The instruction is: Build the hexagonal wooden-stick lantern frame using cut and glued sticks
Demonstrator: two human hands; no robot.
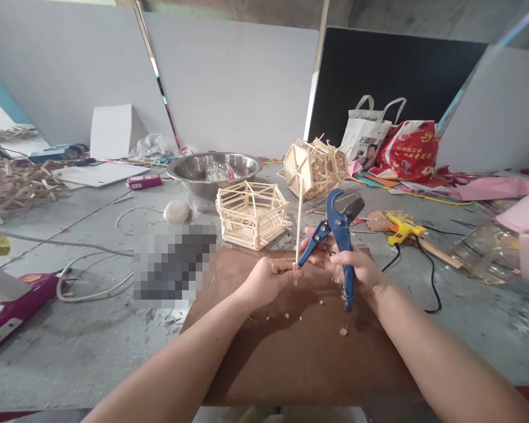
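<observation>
My left hand (267, 280) pinches the lower end of a thin wooden stick (298, 220) and holds it upright over a brown board (308, 346). My right hand (357, 267) grips a blue-handled cutter (340, 232) with its handles spread, right beside the stick. Small wood chips lie on the board under both hands. Just beyond stands a hexagonal stick frame (252, 212), and a rounder stick model (315, 166) sits behind it.
A steel bowl (214, 171) stands at the back centre and a yellow glue gun (402, 228) with a black cord lies to the right. Pink devices (13, 305), white cables and a pile of sticks (13, 185) are on the left. Bags and pink paper are at the back right.
</observation>
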